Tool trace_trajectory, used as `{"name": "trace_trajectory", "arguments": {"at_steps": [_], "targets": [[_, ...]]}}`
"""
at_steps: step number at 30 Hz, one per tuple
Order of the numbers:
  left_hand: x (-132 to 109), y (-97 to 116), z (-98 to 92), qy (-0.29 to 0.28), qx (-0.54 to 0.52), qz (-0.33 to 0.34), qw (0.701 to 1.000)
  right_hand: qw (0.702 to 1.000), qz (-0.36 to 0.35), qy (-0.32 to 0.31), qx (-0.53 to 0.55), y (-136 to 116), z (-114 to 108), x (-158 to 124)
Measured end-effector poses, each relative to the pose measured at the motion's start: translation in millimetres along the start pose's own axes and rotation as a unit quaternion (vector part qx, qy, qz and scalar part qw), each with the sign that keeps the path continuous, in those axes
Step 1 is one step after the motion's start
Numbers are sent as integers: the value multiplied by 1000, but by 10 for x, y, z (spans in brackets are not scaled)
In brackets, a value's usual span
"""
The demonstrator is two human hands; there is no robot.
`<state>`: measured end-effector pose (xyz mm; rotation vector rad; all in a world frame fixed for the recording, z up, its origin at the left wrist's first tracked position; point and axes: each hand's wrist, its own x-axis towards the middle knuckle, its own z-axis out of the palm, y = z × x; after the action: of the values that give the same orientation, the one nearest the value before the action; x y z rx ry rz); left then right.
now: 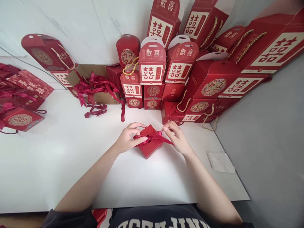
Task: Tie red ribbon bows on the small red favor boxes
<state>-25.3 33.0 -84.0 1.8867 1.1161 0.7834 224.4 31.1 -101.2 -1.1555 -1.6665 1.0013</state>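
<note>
A small red gift box [152,150] sits on the white table in front of me, turned corner-on. Across its folded top lies a glossy crimson ribbon [163,137], gathered near the middle with a tail running out to the right. My left hand [129,138] is at the box's left side; its thumb presses the ribbon near the gathered spot and its fingers curve over the far left edge. On the other side, my right hand [176,136] has thumb and forefinger pinched at the ribbon's right loop. Exactly what lies between those fingertips is partly hidden.
Stacked red boxes [152,68] with rope handles stand along the back and right. An open cardboard box [104,97] overflows with crimson ribbons [95,85]. More ribboned red boxes [22,117] lie at left. A folded white tissue [220,162] rests near the right edge.
</note>
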Motion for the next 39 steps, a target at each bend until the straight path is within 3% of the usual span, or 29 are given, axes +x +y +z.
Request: {"name": "trace_trajectory", "arguments": {"at_steps": [2,6,13,20,26,30,33,35,37,39], "targets": [[-17,25,49,25,27,-4,999,997,73,-35,-12,-56,-50,-61],[-36,49,90,48,67,6,997,964,191,-172,64,-119,-74,-146],[-28,49,92,42,54,-1,998,928,210,-254,176,-265,-47,-227],[12,8,76,0,-61,-65,996,878,239,-386,149,-306,95,-331],[-4,31,113,35,-18,-66,997,928,111,-355,-40,-348,146,-376],[-35,125,90,11,40,-61,997,909,18,-375,-179,-308,96,-357],[-77,230,24,-30,63,-81,994,901,53,-361,-235,-230,15,-313],[-112,300,-41,-50,57,-96,993,928,111,-296,-195,-190,-37,-272],[-149,354,-112,-53,52,-104,992,958,148,-234,-79,-176,-65,-231],[-186,384,-178,-38,71,-118,990,963,166,-206,50,-186,-60,-201]]}}
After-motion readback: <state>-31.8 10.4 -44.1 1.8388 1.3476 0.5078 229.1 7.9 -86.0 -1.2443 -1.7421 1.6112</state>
